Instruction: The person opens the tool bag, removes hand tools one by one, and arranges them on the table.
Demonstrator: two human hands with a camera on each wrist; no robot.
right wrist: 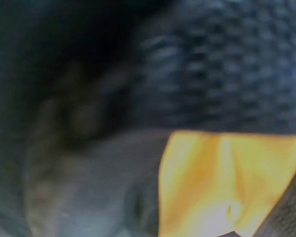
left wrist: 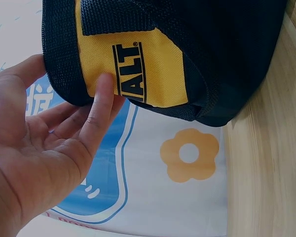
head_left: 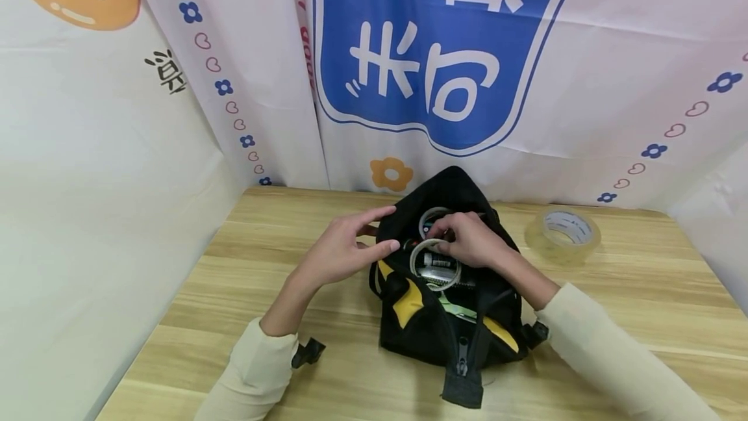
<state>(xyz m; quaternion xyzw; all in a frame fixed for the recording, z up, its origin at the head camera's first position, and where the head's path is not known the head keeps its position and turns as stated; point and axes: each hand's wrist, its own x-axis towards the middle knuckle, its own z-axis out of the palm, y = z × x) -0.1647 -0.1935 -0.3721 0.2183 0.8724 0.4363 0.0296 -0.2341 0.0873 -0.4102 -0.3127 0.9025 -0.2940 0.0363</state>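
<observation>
A black tool bag [head_left: 417, 336] with yellow panels stands unzipped on the table, its mouth spread. Inside its mouth, my right hand [head_left: 474, 241] has curled fingers and pinches the edge of a pale ring [head_left: 412, 264]. A second pale ring [head_left: 422, 223] lies behind the fingers, deeper in. My left hand [head_left: 341, 249] is at the bag's left rim, its fingers fairly straight and spread. In the left wrist view a fingertip touches the lettered yellow panel [left wrist: 163, 69], and the thumb is at the zipper edge. The right wrist view is blurred black fabric and yellow panel [right wrist: 202, 182].
A metallic item [head_left: 438, 275] and a light green-handled tool [head_left: 458, 309] lie in the bag. On the wooden table [head_left: 234, 291], right of the bag, sits a clear tape roll [head_left: 567, 232]. A printed cloth [head_left: 257, 31] hangs behind. The zipper strap [head_left: 463, 390] extends toward the front.
</observation>
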